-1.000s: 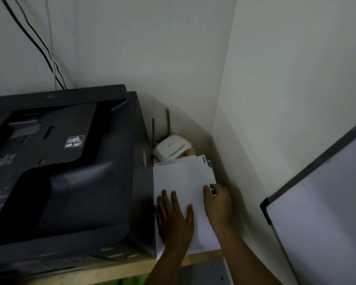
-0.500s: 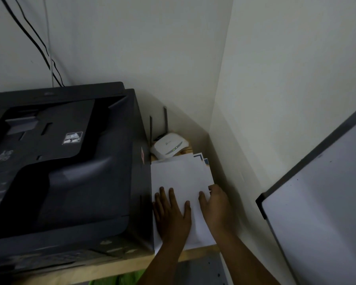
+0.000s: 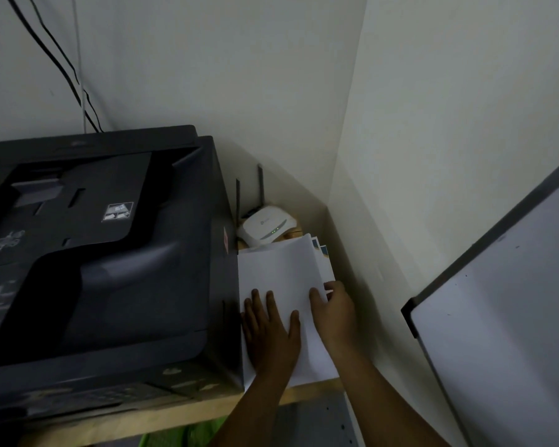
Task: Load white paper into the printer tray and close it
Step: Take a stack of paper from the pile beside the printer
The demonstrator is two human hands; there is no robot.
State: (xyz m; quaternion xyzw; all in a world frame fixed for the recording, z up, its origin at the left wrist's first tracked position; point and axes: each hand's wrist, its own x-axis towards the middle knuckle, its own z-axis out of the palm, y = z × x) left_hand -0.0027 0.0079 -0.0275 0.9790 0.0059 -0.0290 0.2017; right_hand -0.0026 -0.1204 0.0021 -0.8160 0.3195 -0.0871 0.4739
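Black printer point(image 3: 104, 253) occupying most of the wooden shelf point(image 3: 162, 414), set against the back wall; no tray seen open, so loading judged not yet begun. Whiteboard point(image 3: 510, 317) leaning at the right, narrowing the corner. White paper point(image 3: 281, 275) stacked in the gap between printer side and right wall, touching the printer, sheets fanned at the far right corner with printed pages showing beneath. Placement judged as spare stock kept within reach of the machine. White router point(image 3: 267, 228) behind the stack, antennas upright, lights on. Left hand point(image 3: 270, 330) laid flat on the stack, fingers spread and straight, apparently pinning it in place. Right hand point(image 3: 336, 312) at the stack's right edge, thumb on top, fingers curled under, pinching upper sheets, presumably to separate a batch for lifting.
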